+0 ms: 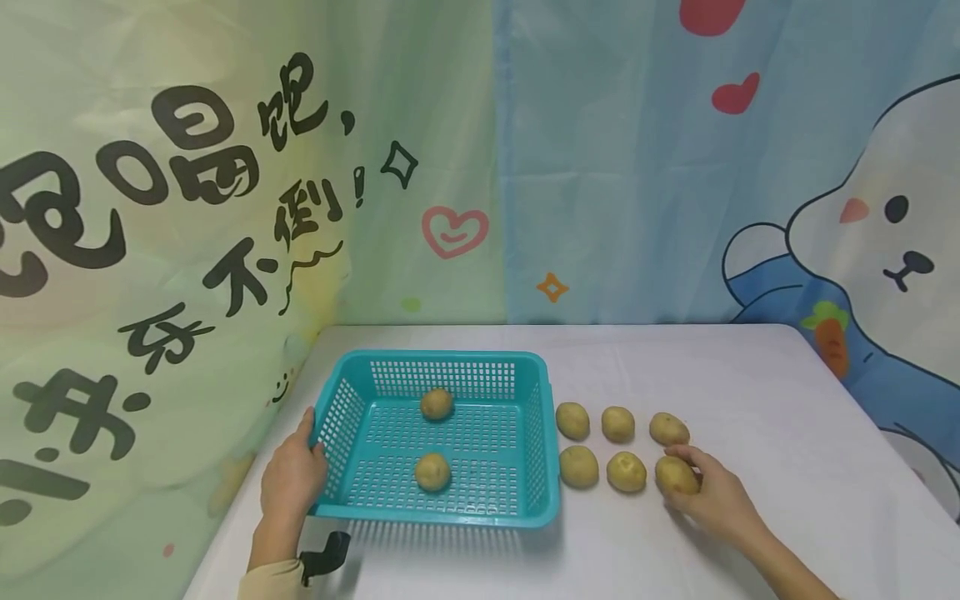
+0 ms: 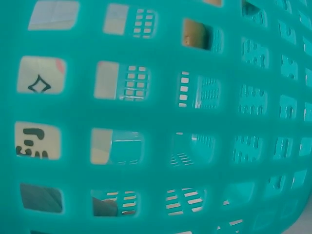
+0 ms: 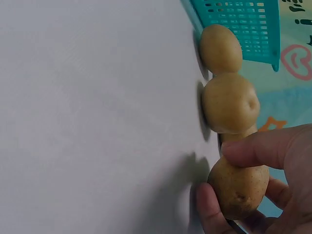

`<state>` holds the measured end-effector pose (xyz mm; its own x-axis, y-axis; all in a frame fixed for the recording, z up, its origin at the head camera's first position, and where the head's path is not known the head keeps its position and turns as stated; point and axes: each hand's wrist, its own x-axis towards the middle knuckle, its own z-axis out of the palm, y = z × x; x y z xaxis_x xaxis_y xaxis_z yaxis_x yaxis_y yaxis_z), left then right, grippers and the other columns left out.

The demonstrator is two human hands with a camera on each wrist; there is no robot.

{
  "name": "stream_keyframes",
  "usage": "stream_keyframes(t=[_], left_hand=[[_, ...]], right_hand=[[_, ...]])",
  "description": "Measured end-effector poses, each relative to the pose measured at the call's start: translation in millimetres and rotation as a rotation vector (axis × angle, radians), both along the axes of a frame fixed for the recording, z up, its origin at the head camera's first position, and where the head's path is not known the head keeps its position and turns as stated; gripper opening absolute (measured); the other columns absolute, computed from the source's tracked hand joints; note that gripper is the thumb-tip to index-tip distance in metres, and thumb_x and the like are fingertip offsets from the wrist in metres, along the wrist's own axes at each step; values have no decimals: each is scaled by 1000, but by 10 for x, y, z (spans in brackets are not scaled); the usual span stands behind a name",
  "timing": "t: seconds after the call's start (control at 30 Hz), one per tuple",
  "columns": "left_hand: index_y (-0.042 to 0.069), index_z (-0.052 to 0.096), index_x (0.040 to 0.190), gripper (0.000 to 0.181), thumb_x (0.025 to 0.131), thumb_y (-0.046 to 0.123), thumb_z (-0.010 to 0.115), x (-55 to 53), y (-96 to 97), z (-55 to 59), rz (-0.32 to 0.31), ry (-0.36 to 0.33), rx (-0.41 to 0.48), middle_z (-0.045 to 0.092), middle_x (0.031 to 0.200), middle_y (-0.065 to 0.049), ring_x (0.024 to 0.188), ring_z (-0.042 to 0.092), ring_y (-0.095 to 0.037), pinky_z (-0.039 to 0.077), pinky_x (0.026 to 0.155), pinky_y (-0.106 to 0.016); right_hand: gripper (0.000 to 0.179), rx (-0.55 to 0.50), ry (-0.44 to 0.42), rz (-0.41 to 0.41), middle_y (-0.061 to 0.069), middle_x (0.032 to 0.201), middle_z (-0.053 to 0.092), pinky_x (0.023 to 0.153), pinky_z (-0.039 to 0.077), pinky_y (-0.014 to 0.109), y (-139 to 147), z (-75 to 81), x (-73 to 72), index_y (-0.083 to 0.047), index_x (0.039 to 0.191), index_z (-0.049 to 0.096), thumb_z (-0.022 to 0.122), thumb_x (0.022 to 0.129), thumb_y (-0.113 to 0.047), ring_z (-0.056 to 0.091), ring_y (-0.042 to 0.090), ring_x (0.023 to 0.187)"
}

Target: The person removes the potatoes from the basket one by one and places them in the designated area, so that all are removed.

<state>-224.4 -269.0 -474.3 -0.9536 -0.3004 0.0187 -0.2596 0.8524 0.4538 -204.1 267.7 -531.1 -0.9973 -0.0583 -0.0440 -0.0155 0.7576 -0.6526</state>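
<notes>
A turquoise plastic basket with slotted walls stands on the left part of the table. Two potatoes lie inside it, one potato at the back and another potato towards the front. My left hand grips the basket's left side at the rim; up close, the slotted wall fills the left wrist view. Right of the basket, potatoes form two short rows. With thumb and fingers around it, my right hand holds the front row's rightmost potato, low over the cloth.
The back row has a potato by the basket, a middle potato and a right potato. In front lie a potato beside the basket and another potato. A printed curtain hangs behind the white-covered table.
</notes>
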Motion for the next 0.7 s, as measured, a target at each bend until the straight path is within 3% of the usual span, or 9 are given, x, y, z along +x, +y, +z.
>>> stream_keyframes(t=[0.3, 0.7], left_hand=[[1, 27, 153, 59, 98, 8, 50, 2, -11, 0, 1, -1, 3, 46, 138, -34, 88, 60, -38, 47, 62, -47], [0, 29, 152, 59, 97, 8, 50, 18, 0, 11, -6, 13, 10, 48, 136, -34, 83, 60, -35, 45, 57, -43]], right_hand=[[67, 15, -23, -21, 34, 133, 49, 86, 47, 59, -7, -58, 7, 0, 137, 47, 78, 79, -11, 57, 49, 110], [74, 17, -40, -59, 37, 133, 47, 88, 43, 64, -6, -98, 32, 3, 142, 40, 77, 81, -18, 52, 53, 114]])
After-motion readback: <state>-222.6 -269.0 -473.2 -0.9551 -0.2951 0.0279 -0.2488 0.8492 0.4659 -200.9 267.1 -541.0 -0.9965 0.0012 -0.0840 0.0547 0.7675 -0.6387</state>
